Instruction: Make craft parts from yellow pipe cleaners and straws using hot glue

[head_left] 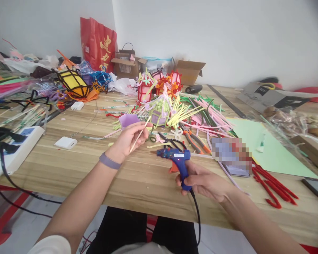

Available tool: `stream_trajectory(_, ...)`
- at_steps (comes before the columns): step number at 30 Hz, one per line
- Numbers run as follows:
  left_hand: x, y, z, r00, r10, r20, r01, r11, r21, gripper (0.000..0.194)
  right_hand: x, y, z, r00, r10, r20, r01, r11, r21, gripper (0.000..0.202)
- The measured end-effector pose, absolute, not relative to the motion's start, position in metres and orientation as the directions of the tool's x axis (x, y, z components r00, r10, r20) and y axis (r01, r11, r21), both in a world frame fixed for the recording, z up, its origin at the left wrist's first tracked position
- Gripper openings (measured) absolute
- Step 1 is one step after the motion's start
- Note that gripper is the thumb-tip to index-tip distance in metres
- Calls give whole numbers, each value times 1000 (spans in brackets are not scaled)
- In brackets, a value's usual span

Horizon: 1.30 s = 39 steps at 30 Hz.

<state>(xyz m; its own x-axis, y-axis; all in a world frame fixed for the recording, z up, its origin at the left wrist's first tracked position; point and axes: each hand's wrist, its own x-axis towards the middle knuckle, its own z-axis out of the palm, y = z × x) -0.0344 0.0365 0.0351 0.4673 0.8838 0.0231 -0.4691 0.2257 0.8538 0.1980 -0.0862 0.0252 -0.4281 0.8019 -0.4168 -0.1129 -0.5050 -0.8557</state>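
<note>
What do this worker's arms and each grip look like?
The left grip is an ungloved human hand, with a purple-grey band around the wrist and a white sleeve further up that arm. The right grip is ungloved too; its forearm shows no band or sleeve. No markings are visible on either arm.

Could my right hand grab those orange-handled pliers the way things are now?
Probably not right away. The pliers lie close by, just beyond your right hand, but that hand is wrapped around the blue glue gun, which would likely need setting down first.
</note>
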Motion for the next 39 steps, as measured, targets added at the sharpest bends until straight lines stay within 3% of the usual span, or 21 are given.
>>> stream_trajectory(5,-33,36,35,483,875,43,-494,232,838,16,187,-111,23,-482,755,-444,-78,-542,-837,39)
stream_trajectory(10,-31,37,30,514,857,41,-451,229,862,22,182,-121,16,-420,769,-482,-82,-561,-824,54)
stream_trajectory(12,-31,38,28,522,852,34,-440,235,867,26,182,-120,18,-363,795,-487,70,-497,-865,44)
stream_trajectory(14,-29,38,27,521,853,24,-436,242,867,27,183,-117,22,-280,860,-426,368,-314,-875,29)
stream_trajectory(17,-25,38,26,500,866,1,-434,250,866,22,183,-109,34,-250,936,-249,784,45,-619,15)
stream_trajectory(20,-21,37,25,476,880,-14,-437,250,864,18,181,-86,44,-268,946,-184,933,207,-296,28)
stream_trajectory(22,-19,36,23,458,888,-26,-431,248,868,16,177,-61,44,-288,958,-21,947,281,-157,28)
stream_trajectory(24,-18,37,21,450,893,-35,-420,246,873,15,170,-32,37,-336,931,141,931,351,-100,23)
stream_trajectory(29,-19,40,18,428,902,-52,-406,244,881,12,148,21,5,-476,862,173,868,493,-67,14)
stream_trajectory(35,-16,35,19,418,906,-60,-382,236,894,13,149,17,0,-465,845,262,873,487,-22,21)
stream_trajectory(37,-14,31,21,389,919,-61,-364,215,907,16,158,7,6,-430,849,308,885,463,-41,25)
stream_trajectory(39,-12,26,22,375,925,-56,-331,190,924,16,167,-3,10,-341,845,412,894,427,-136,24)
